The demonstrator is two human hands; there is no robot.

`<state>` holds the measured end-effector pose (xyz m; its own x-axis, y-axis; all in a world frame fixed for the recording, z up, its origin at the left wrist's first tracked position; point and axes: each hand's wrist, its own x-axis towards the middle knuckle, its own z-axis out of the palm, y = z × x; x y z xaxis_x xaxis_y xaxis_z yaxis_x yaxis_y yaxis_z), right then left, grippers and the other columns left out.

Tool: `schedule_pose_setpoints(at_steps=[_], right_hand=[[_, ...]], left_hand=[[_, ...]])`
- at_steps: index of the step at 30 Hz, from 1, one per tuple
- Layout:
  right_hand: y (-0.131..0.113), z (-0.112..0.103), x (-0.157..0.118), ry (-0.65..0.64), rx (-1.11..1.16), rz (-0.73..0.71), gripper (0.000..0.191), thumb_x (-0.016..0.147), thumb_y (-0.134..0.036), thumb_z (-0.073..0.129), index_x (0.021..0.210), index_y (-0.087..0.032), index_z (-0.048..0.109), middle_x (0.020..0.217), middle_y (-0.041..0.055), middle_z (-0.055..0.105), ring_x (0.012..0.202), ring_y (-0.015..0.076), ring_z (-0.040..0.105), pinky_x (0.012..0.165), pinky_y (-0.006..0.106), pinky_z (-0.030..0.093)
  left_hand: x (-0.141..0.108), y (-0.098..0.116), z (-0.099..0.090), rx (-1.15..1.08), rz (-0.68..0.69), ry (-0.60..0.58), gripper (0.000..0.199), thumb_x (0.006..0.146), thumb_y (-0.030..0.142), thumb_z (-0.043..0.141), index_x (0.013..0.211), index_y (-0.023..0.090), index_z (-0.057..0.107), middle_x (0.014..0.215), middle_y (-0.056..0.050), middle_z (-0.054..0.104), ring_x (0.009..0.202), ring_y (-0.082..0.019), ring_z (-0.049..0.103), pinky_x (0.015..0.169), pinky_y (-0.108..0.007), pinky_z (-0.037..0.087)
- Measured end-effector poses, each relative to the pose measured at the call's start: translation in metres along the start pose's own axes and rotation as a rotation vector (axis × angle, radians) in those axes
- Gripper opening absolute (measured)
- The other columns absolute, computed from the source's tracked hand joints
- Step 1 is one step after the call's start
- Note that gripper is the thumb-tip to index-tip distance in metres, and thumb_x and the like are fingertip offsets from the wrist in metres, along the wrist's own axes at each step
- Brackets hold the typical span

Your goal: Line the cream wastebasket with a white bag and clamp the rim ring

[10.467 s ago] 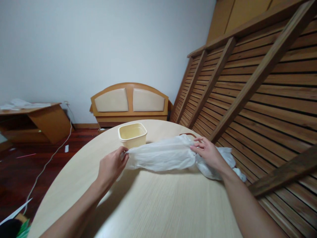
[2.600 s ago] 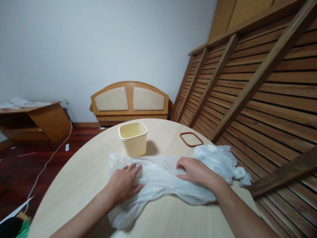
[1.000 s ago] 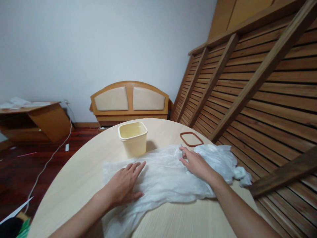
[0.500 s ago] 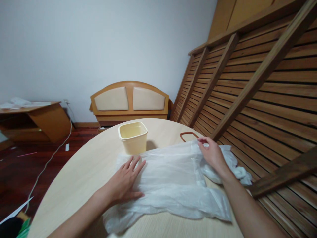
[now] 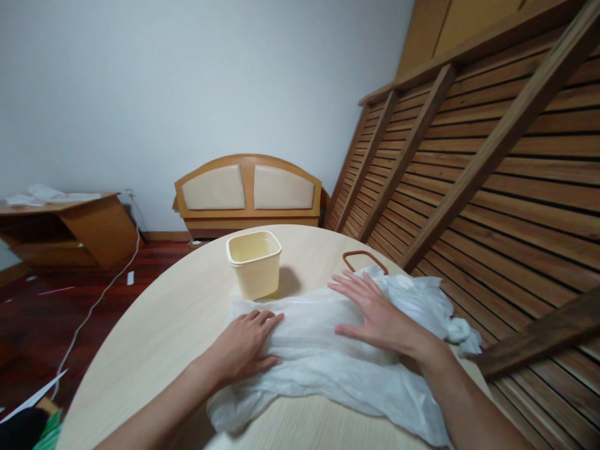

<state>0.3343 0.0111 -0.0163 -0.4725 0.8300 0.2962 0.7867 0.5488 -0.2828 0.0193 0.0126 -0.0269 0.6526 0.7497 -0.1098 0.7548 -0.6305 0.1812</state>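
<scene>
Left hand [image 5: 250,344]: palm down on left part of white plastic bag [image 5: 314,370], fingers loosely spread | Right hand [image 5: 375,312]: fingers fanned, thumb apart, over bag's right part | Bag: wrinkled, lying across round table [image 5: 178,325] | Yellow tub [image 5: 257,276]: upright, just beyond bag | Brown ring [image 5: 365,252]: partly hidden, near bunched plastic [image 5: 424,300]

A home bedroom, it seems: an arched, cream-panelled wooden headboard [image 5: 247,187] stands far back, a brown slatted wooden frame [image 5: 487,156] at right.
</scene>
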Motion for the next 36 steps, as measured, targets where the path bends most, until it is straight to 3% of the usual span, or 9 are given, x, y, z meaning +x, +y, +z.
schedule_pose_setpoints(at_steps=[3, 7, 11, 14, 20, 23, 27, 32, 36], right_hand=[[-0.019, 0.016, -0.002, -0.246, 0.095, -0.020, 0.114, 0.065, -0.061, 0.083, 0.159, -0.026, 0.028, 0.165, 0.0154, 0.026, 0.154, 0.0366, 0.017, 0.124, 0.059, 0.008], [-0.024, 0.030, 0.000, -0.388, 0.114, 0.058, 0.113, 0.065, -0.057, 0.085, 0.158, -0.023, 0.030, 0.164, 0.0172, 0.029, 0.154, 0.0389, 0.016, 0.123, 0.061, 0.008], [-0.019, 0.032, 0.004, -0.335, 0.099, 0.039, 0.081, 0.081, -0.047, 0.077, 0.152, -0.027, 0.044, 0.150, 0.0121, 0.053, 0.143, 0.0332, 0.043, 0.122, 0.056, 0.020], [-0.018, 0.030, 0.004, -0.293, 0.085, 0.025, 0.063, 0.087, -0.032, 0.071, 0.146, -0.027, 0.051, 0.131, 0.0100, 0.067, 0.124, 0.0284, 0.059, 0.115, 0.049, 0.035], [-0.018, 0.030, 0.003, -0.238, 0.158, 0.013, 0.082, 0.080, -0.006, 0.055, 0.155, -0.033, 0.035, 0.139, 0.0073, 0.059, 0.124, 0.0246, 0.059, 0.106, 0.040, 0.046], [-0.016, 0.031, 0.002, -0.250, 0.165, 0.017, 0.090, 0.075, 0.000, 0.050, 0.156, -0.034, 0.031, 0.146, 0.0064, 0.054, 0.129, 0.0246, 0.056, 0.109, 0.040, 0.043], [-0.013, 0.025, 0.001, -0.246, 0.115, 0.040, 0.082, 0.077, -0.001, 0.048, 0.152, -0.033, 0.041, 0.124, 0.0076, 0.067, 0.116, 0.0253, 0.062, 0.102, 0.040, 0.047], [-0.012, 0.011, 0.006, -0.108, 0.346, -0.036, 0.072, 0.075, -0.004, 0.045, 0.142, -0.028, 0.051, 0.136, 0.0059, 0.062, 0.125, 0.0226, 0.057, 0.108, 0.040, 0.043], [-0.007, 0.004, 0.008, 0.040, 0.487, -0.029, 0.043, 0.078, -0.008, 0.041, 0.104, -0.022, 0.073, 0.105, 0.0061, 0.072, 0.102, 0.0212, 0.066, 0.094, 0.036, 0.050]], left_hand=[[0.002, -0.002, 0.003, 0.004, 0.018, 0.041, 0.061, 0.088, 0.038, 0.062, 0.144, 0.021, 0.049, 0.138, -0.014, 0.060, 0.123, -0.032, 0.058, 0.106, -0.047, 0.048], [0.001, -0.004, 0.001, -0.037, 0.068, 0.081, 0.070, 0.086, 0.053, 0.063, 0.145, 0.018, 0.049, 0.135, -0.016, 0.061, 0.124, -0.034, 0.057, 0.107, -0.050, 0.046], [-0.001, -0.004, 0.003, -0.101, 0.132, 0.033, 0.110, 0.070, 0.072, 0.070, 0.157, 0.019, 0.026, 0.163, -0.020, 0.028, 0.148, -0.039, 0.031, 0.118, -0.056, 0.032], [0.002, -0.008, 0.012, -0.102, 0.082, 0.004, 0.112, 0.075, 0.065, 0.069, 0.160, 0.020, 0.012, 0.167, -0.022, 0.009, 0.151, -0.040, 0.025, 0.118, -0.057, 0.031], [0.010, -0.021, 0.021, -0.053, 0.078, 0.128, 0.077, 0.089, 0.035, 0.060, 0.155, 0.016, 0.027, 0.140, -0.019, 0.058, 0.125, -0.032, 0.057, 0.107, -0.047, 0.046], [0.014, -0.024, 0.016, 0.006, 0.098, 0.130, 0.060, 0.085, 0.022, 0.059, 0.144, 0.019, 0.047, 0.127, -0.013, 0.066, 0.116, -0.031, 0.060, 0.104, -0.046, 0.048], [0.016, -0.029, 0.008, 0.046, 0.086, 0.166, 0.047, 0.082, 0.010, 0.054, 0.127, 0.019, 0.061, 0.117, -0.010, 0.069, 0.113, -0.029, 0.061, 0.102, -0.045, 0.048], [0.014, -0.037, 0.006, -0.028, 0.046, 0.228, 0.064, 0.087, 0.012, 0.048, 0.149, 0.025, 0.037, 0.126, -0.009, 0.066, 0.111, -0.026, 0.064, 0.100, -0.042, 0.050], [0.009, -0.035, 0.005, -0.038, 0.189, 0.294, 0.069, 0.093, 0.019, 0.048, 0.156, 0.029, 0.023, 0.134, -0.010, 0.060, 0.114, -0.025, 0.062, 0.100, -0.042, 0.050]])
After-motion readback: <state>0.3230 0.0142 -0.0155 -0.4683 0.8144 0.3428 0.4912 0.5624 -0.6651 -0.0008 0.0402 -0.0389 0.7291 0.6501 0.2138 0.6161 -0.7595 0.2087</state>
